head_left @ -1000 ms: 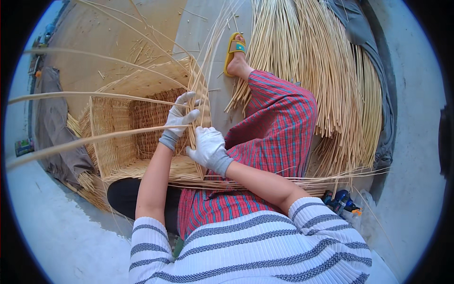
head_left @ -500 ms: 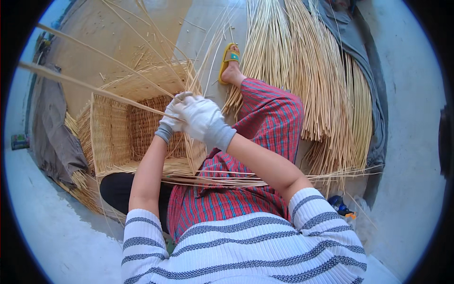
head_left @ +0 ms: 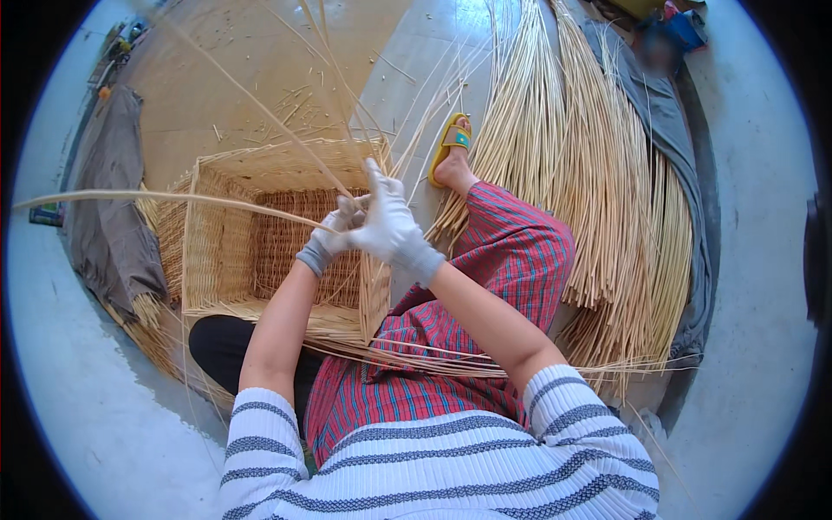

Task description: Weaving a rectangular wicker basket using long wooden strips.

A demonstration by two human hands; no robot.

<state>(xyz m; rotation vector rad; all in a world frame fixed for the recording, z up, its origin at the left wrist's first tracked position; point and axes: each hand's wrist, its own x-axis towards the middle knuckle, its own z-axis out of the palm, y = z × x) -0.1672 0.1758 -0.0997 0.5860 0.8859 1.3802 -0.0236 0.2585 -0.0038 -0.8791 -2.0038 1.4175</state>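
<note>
My left hand (head_left: pixel 334 230), in a pale glove with grey cuff, is closed on pale willow rods (head_left: pixel 266 211) above the right side of a rectangular wicker basket (head_left: pixel 217 251). One long rod reaches far left; others fan upward. My right hand (head_left: pixel 387 218), gloved alike, is just right of it, index finger stretched upward beside the rods and thumb apart, with nothing clearly gripped; it partly covers the left hand. The basket lies open toward me, beside my checked-cloth-covered leg (head_left: pixel 511 260). Loose rods (head_left: pixel 433 360) cross my lap below it.
Long bundles of willow (head_left: pixel 607 217) fill the right, bordered by grey cloth (head_left: pixel 693 277) and a pale ledge (head_left: pixel 754 173). More cloth (head_left: pixel 113 199) covers bundles at left. My foot in a yellow sandal (head_left: pixel 451 152) rests beyond the basket. A blue object (head_left: pixel 685 30) sits at back right.
My right hand's fingers have gone from curled over the rods to raised and apart. The rods in my left hand have swung about. The whole view has shifted slightly.
</note>
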